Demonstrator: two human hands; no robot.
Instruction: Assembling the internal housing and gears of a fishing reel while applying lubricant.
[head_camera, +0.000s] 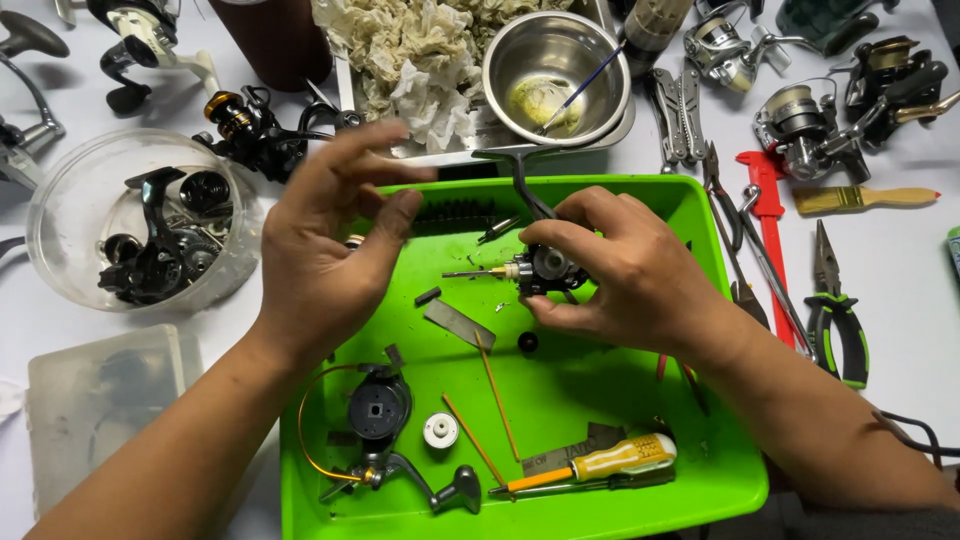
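Your right hand (625, 270) pinches the small dark reel body (545, 268) over the middle of the green tray (720, 470), fingers curled around it from the right. A thin shaft (478, 272) sticks out of the body to the left, lying roughly level, so its long axis points straight at your left hand (330, 240).

Left hand hovers just left of that shaft tip, fingers loosely spread, thumb and forefinger arched above the tray and gripping nothing I can make out. It is the nearer hand to the shaft end; the gap between them is small.

A dark handle arm (525, 185) rises from the body toward the steel bowl (556, 62) at the tray's far edge.

Hard to read: your right fingers cover most of the reel body, so its right side and underside are hidden. Something small and brassy shows under the left palm, but I can't tell what. The loose bits on the tray floor near the shaft are too small to identify.
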